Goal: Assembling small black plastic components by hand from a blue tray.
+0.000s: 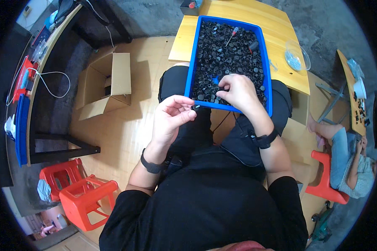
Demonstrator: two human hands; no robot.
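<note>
Pinching 1 small black plastic part point(194, 107) between thumb and fingertips, the left hand point(171, 117) hovered just before the blue plastic tray point(189, 71). Farther in, the right hand point(238, 91) curled narrowly over the heap of black parts point(226, 54); picking singly, unhurried, seemed wise.

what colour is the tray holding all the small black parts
Blue: the tray has bright blue walls around the small black parts, seen best in the head view.

You are wearing a black short-sleeved top and dark trousers. A black band is circling each wrist, and your left hand point(171, 117) and right hand point(238, 91) are showing bare.
</note>
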